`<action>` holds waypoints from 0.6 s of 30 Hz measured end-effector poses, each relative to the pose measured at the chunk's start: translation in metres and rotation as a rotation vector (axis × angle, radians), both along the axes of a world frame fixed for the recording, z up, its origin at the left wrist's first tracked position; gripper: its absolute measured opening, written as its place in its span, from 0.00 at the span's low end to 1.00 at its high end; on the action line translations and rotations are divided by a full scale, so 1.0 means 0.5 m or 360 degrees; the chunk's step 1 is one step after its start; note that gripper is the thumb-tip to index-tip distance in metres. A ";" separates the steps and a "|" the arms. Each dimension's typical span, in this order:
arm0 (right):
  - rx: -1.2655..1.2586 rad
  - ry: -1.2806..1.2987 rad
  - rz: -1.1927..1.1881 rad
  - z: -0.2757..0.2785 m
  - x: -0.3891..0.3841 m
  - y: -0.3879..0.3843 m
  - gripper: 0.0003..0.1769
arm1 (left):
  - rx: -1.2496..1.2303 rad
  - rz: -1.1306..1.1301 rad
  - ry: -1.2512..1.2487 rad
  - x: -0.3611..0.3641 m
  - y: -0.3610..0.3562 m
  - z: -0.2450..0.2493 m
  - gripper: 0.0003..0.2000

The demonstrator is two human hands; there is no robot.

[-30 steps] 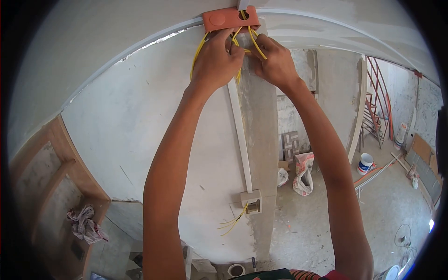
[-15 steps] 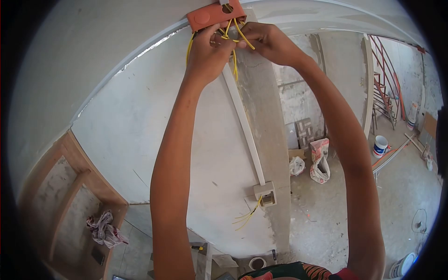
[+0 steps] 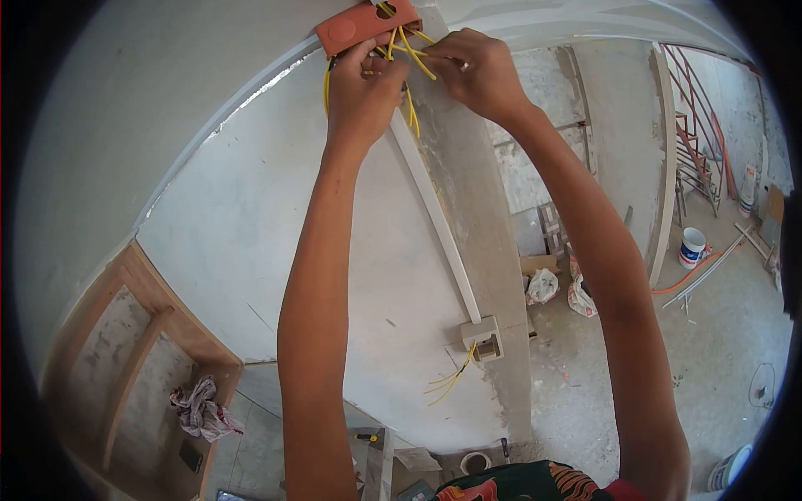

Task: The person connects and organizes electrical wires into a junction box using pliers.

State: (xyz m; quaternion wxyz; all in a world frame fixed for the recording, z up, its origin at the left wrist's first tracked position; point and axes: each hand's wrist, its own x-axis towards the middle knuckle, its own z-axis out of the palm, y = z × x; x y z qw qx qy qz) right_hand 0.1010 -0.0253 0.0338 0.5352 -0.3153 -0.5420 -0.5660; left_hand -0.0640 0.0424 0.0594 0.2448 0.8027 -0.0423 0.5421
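Note:
High on the wall, an orange electrical box has several yellow wires hanging out of its right end. My left hand is right under the box with curled fingers, closed around some of these wires; the exact grip is partly hidden. To its right, my right hand pinches a yellow wire between thumb and fingertips. Other yellow strands dangle loose between and below the hands. A white cable trunking runs down from there to a beige socket box, where more yellow wires stick out.
At lower left, a wooden frame holds a crumpled cloth and a dark phone-like object. Bags, a paint bucket and metal stairs stand at right. The ceiling is close above.
The right hand has drawn away to the right from the left hand, with a wire between its fingers. The view has shifted slightly, so the box appears further left.

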 end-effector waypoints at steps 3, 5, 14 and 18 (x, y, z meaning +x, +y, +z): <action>0.0120 -0.0098 -0.0317 -0.014 -0.015 0.024 0.01 | -0.0034 0.0038 -0.0026 0.004 -0.008 -0.009 0.21; 0.0131 -0.0066 -0.0460 -0.021 -0.030 0.031 0.02 | -0.0020 0.0006 -0.0107 0.012 -0.001 -0.007 0.24; 0.0265 0.0100 -0.0382 -0.019 -0.044 0.065 0.02 | -0.0034 0.0034 -0.0097 -0.002 -0.021 -0.014 0.23; 0.0291 0.0177 -0.0116 -0.020 -0.057 0.073 0.09 | -0.0054 0.0008 -0.0097 0.002 -0.006 -0.020 0.28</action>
